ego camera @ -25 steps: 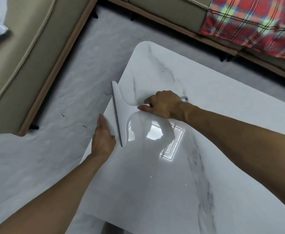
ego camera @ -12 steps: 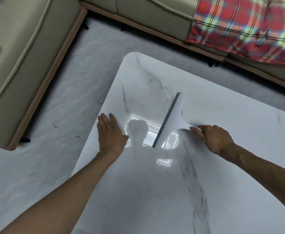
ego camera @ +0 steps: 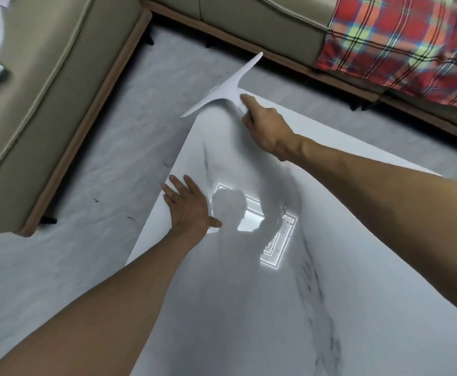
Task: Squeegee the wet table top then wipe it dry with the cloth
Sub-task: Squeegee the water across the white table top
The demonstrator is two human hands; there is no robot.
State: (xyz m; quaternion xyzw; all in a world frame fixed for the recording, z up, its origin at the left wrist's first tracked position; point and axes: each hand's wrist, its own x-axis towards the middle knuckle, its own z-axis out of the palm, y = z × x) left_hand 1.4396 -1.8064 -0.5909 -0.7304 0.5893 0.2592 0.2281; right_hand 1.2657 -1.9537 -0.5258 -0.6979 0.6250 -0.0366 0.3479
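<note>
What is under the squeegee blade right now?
The squeegee, held by the right hand, overhangs the table corner; grey floor shows beneath most of the blade. Whether the blade edge touches the tabletop cannot be seen.

squeegee [ego camera: 226, 88] moved to table's far corner

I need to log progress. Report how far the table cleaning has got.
Squeegeeing is under way: the right hand holds the squeegee at the table top's far corner, and the left hand lies flat near its edge. No cloth is in view, so drying remains.
</note>
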